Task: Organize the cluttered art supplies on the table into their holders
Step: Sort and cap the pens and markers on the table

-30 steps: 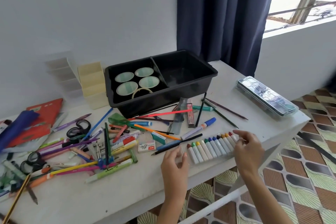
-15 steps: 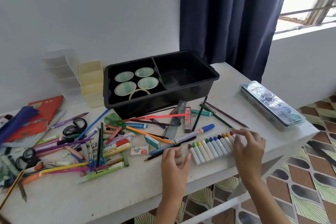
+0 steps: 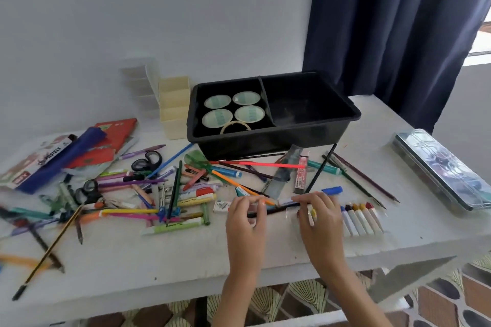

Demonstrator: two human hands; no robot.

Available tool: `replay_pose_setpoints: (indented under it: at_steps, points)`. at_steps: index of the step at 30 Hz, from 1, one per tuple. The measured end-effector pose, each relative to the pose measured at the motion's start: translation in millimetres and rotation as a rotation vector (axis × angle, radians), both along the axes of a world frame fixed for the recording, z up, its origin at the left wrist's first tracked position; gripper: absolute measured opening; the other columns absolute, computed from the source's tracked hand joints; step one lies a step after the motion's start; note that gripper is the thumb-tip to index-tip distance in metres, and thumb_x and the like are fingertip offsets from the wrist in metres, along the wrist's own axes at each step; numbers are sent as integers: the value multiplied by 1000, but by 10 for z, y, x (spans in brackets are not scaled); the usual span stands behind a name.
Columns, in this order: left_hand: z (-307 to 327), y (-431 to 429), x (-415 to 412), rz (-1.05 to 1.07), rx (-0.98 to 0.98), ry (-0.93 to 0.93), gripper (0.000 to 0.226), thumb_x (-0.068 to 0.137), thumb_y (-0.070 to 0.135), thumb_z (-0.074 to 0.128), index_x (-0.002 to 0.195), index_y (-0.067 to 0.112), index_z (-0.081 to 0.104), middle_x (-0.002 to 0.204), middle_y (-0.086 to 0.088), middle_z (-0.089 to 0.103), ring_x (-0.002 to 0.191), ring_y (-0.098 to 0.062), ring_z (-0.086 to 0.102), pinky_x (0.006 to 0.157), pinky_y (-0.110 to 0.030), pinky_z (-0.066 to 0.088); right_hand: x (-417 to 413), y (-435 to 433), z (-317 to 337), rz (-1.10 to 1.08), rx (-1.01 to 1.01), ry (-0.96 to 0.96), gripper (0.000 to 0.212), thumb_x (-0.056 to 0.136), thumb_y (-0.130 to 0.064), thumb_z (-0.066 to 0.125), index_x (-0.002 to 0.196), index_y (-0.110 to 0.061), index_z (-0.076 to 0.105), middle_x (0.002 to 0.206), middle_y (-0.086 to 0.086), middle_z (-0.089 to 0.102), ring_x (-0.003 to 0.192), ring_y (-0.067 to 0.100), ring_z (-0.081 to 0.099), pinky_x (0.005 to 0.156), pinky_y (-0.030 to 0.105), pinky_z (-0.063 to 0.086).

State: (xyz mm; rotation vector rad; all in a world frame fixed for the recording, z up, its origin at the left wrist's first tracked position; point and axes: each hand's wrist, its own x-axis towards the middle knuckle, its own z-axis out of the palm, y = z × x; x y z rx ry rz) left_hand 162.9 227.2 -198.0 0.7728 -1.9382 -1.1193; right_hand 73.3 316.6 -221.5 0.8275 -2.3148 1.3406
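- The row of crayons [image 3: 362, 218] lies near the table's [image 3: 132, 260] front edge, its left end under the right hand [image 3: 318, 216].
- That hand's curled fingers seem to pinch a yellow-tipped crayon [image 3: 313, 213].
- The left hand [image 3: 245, 216] is half-curled, touching a black pencil [image 3: 268, 212]; its grip is unclear.

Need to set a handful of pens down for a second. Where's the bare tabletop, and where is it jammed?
Bare: the front strip of the table between the pen pile and the near edge; the gap between the crayon row and the metal tin; the black bin's right compartment. Jammed: everything left of the left hand, and the stretch in front of the bin.
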Motion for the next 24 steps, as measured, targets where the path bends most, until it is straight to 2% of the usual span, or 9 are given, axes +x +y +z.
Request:
replay_pose_setpoints:
  at_steps: [2, 6, 11, 17, 20, 24]
  points:
    - [3, -59, 96, 48, -8, 7, 11, 92, 16, 56, 96, 23, 63, 94, 12, 58, 90, -2, 55, 68, -11, 46, 64, -106, -10, 84, -7, 1, 22, 80, 8, 64, 87, -12, 68, 84, -4, 62, 84, 11, 48, 79, 40, 48]
    - [-9, -158, 348, 133, 5, 23, 13, 92, 15, 56, 99, 22, 64, 94, 11, 62, 89, -3, 57, 66, -12, 46, 268, -320, 4, 205, -9, 2, 23, 79, 8, 64, 88, -12, 67, 83, -4, 62, 81, 17, 53, 71, 35, 47]
    - [7, -290, 763, 297, 33, 33, 14, 91, 13, 56, 98, 23, 64, 89, 13, 63, 86, -1, 57, 65, -9, 44, 603, -633, 18, 396, -16, -13, 22, 81, 7, 62, 87, -13, 67, 85, -6, 61, 85, 16, 55, 75, 35, 49]
    - [88, -577, 1281, 467, 26, 80, 13, 92, 15, 56, 96, 21, 66, 86, 11, 65, 82, -3, 58, 60, -9, 44, 1111, -1015, 84, 599, -20, -19, 27, 78, 10, 63, 87, -15, 66, 83, -7, 59, 85, 5, 49, 75, 24, 44]
    - [96, -724, 1514, 514, 32, 83, 12, 92, 16, 56, 97, 20, 67, 86, 9, 66, 81, -5, 59, 61, -9, 43, 1366, -1193, 82, 675, -26, -22, 28, 78, 11, 63, 88, -15, 67, 85, -6, 60, 85, 9, 54, 74, 26, 47]
    - [78, -969, 1818, 549, 39, 81, 13, 91, 15, 57, 97, 21, 67, 86, 10, 67, 82, -5, 60, 63, -9, 43, 1682, -1488, 76, 748, -13, -36, 30, 79, 10, 62, 90, -17, 68, 86, -10, 60, 86, 3, 52, 74, 23, 47]
